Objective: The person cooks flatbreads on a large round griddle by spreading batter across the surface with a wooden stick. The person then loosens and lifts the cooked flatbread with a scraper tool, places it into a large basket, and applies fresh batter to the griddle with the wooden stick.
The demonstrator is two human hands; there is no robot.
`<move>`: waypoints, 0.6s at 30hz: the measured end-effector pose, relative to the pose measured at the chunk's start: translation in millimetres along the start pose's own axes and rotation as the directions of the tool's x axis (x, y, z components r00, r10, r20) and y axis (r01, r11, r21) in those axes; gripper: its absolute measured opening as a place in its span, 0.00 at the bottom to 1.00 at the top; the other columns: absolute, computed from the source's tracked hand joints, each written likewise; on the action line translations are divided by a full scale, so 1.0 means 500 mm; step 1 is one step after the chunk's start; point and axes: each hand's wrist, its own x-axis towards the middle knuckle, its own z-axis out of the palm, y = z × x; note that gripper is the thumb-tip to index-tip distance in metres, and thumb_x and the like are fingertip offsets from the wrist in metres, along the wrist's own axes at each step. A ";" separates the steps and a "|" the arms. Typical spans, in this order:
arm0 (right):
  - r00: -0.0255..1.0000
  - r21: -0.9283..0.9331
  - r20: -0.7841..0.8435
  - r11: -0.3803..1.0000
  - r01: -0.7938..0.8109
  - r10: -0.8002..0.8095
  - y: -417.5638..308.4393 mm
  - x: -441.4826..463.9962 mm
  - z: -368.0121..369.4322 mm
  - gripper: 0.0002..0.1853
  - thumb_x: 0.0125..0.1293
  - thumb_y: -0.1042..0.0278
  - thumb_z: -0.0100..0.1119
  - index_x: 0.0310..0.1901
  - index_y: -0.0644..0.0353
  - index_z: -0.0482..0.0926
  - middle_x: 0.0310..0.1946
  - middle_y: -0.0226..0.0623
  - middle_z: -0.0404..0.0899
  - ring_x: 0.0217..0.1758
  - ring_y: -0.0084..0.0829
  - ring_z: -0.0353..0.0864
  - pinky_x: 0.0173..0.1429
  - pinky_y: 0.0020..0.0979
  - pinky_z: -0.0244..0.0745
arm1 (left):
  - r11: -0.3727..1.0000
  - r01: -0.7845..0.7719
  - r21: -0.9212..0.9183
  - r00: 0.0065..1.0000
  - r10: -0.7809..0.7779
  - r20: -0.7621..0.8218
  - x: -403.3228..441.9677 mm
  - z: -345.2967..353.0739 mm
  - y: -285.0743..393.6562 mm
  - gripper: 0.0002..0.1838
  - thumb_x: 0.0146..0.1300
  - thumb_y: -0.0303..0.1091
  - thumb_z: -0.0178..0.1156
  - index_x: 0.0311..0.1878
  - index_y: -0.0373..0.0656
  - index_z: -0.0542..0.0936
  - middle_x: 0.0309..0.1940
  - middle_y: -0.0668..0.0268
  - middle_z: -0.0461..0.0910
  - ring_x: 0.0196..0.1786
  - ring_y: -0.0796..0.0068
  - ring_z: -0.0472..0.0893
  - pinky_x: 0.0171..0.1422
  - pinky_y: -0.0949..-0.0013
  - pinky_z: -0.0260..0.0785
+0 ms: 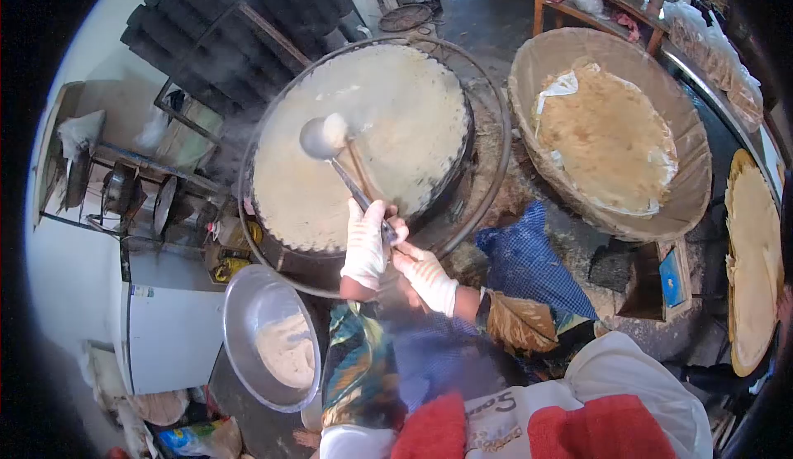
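My left hand, in a white glove with bare fingertips, is closed round the handle of a metal ladle. My right hand, gloved the same way, is just beside it with its fingers closed at the handle's lower end. A thin wooden stick runs alongside the handle, and which hand holds it is unclear. The ladle's bowl and a pale lump at the stick's end are over a wide round griddle, covered by a pale layer of batter.
A metal basin with pale dough or batter stands at lower left. A large lined basket holding flat brown sheets is at right, with a round flatbread beyond it. Blue cloth lies near my right forearm. Dark stacked cylinders fill the upper left.
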 end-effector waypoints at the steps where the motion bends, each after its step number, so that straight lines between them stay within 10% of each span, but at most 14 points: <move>1: 1.000 0.000 0.007 1.000 -0.005 0.005 -0.019 -0.001 0.004 0.26 0.70 0.57 0.54 0.69 0.32 0.63 0.17 0.30 0.69 0.11 0.22 0.63 0.13 0.25 0.59 | 0.996 0.026 -0.080 0.997 -0.020 0.070 0.015 -0.011 0.004 0.27 0.67 0.30 0.54 0.67 0.46 0.59 0.31 0.63 0.74 0.24 0.73 0.74 0.24 0.72 0.70; 3: 0.999 -0.269 0.007 0.962 -0.037 0.040 -0.082 -0.029 0.015 0.25 0.70 0.57 0.53 0.68 0.35 0.64 0.17 0.30 0.69 0.12 0.20 0.63 0.13 0.23 0.57 | 0.970 0.073 -0.231 0.993 -0.049 0.110 0.018 -0.023 0.038 0.07 0.64 0.29 0.56 0.43 0.38 0.72 0.26 0.63 0.74 0.23 0.71 0.73 0.23 0.72 0.68; 7: 0.969 -0.299 -0.035 0.928 0.224 -0.245 -0.104 -0.055 -0.021 0.25 0.70 0.61 0.52 0.68 0.41 0.66 0.20 0.30 0.72 0.12 0.20 0.63 0.13 0.24 0.60 | 0.790 0.139 -0.597 0.974 -0.002 0.225 -0.027 -0.128 0.114 0.06 0.68 0.28 0.53 0.38 0.35 0.71 0.21 0.75 0.65 0.20 0.87 0.65 0.21 0.84 0.61; 10: 0.956 -0.185 -0.250 0.977 0.108 -0.153 -0.169 -0.037 -0.067 0.28 0.70 0.62 0.49 0.71 0.41 0.60 0.21 0.32 0.71 0.12 0.21 0.63 0.13 0.25 0.62 | 0.717 0.152 -0.680 0.976 0.000 0.218 -0.116 -0.176 0.135 0.08 0.70 0.32 0.51 0.39 0.37 0.70 0.19 0.79 0.61 0.17 0.91 0.60 0.19 0.86 0.57; 11: 0.969 -0.222 -0.230 0.974 0.039 -0.091 -0.182 -0.020 -0.089 0.28 0.71 0.60 0.49 0.71 0.41 0.59 0.20 0.32 0.71 0.12 0.21 0.63 0.13 0.25 0.62 | 0.854 -0.012 -0.521 0.990 0.084 0.116 -0.142 -0.198 0.120 0.08 0.71 0.32 0.51 0.39 0.37 0.71 0.19 0.78 0.61 0.16 0.90 0.60 0.18 0.86 0.57; 18: 0.970 -0.345 0.165 0.932 -0.114 0.180 -0.212 -0.008 -0.115 0.29 0.70 0.59 0.52 0.71 0.41 0.59 0.19 0.31 0.70 0.10 0.20 0.58 0.13 0.24 0.56 | 0.691 -0.087 -0.718 0.996 0.039 -0.084 -0.311 -0.392 0.062 0.08 0.68 0.26 0.53 0.42 0.29 0.71 0.34 0.61 0.73 0.24 0.85 0.66 0.19 0.84 0.61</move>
